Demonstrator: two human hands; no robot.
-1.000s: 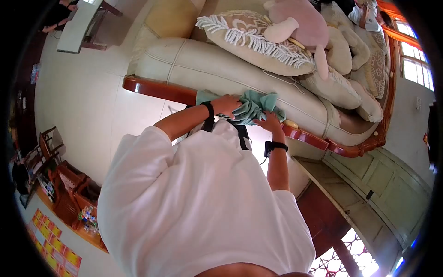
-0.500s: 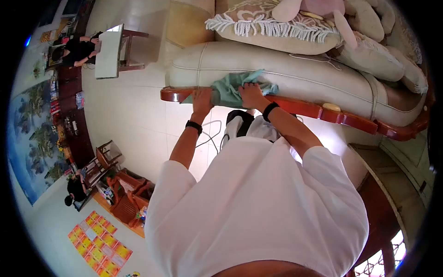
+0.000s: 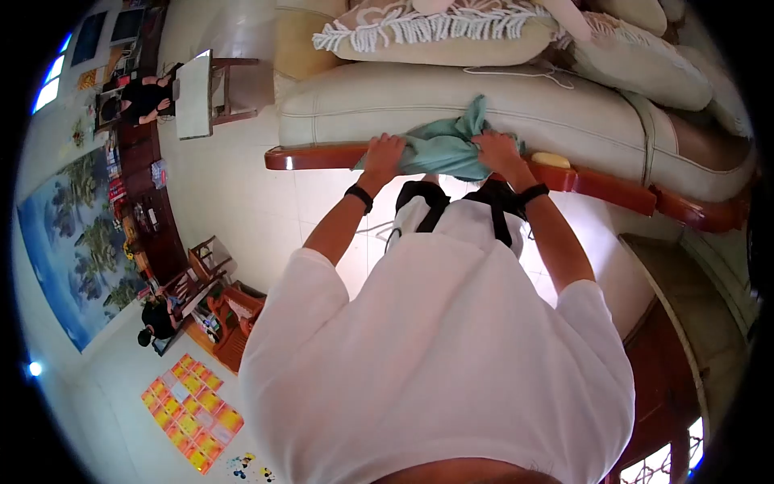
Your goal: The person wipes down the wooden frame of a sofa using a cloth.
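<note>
Both hands were found closed on one green cloth [image 3: 447,153]: the left hand [image 3: 382,156] at its left end, the right hand [image 3: 497,154] near its right end, fingers bent over the fabric. The firmness of either grip could not be determined. The cloth lay across the red-brown wooden rail [image 3: 310,157] below the padded edge [image 3: 379,101] of a sofa, its long axis running from hand to hand along that rail, so that neither hand was the nearer. A twisted end stood up just beside the right hand, against the padding. On the far side, the padded edge rose behind the cloth as an obstruction; to the right, just past the right hand, a tan oblong piece [image 3: 552,160] was noted on the rail. Beyond the padding rested a fringed cushion [image 3: 451,44]. Well apart, to the left, a person in black [image 3: 147,98] was at a pale table [image 3: 193,93].
</note>
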